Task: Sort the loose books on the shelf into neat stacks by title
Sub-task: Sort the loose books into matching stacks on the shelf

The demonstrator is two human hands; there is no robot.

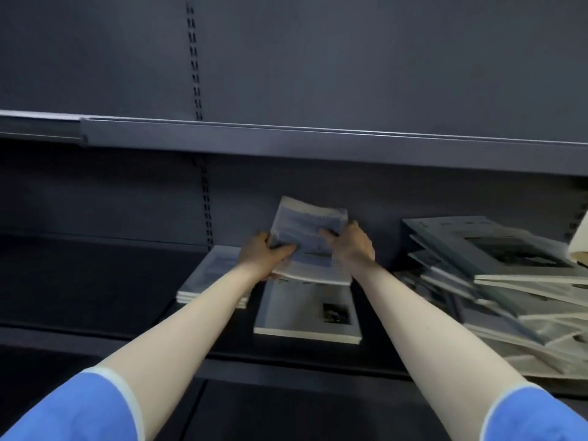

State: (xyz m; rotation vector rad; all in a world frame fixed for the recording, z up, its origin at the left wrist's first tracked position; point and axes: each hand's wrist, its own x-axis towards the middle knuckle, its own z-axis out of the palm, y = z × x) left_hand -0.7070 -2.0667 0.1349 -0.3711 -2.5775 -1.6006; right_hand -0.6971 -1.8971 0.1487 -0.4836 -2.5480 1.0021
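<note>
Head view: both my hands, left hand (265,254) and right hand (351,246), grip blue-covered books (307,240); square them before lowering onto matching stack (210,275) just left.

You've got short blue sleeves (79,412) with pale trim at the cuffs, forearms bare, both hands ungloved.

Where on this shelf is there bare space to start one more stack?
The shelf is bare left of the blue-cover stack. A narrow strip shows between the white-cover book and the loose pile. The right end is crowded. Both hands, left hand and right hand, hold blue books.
</note>
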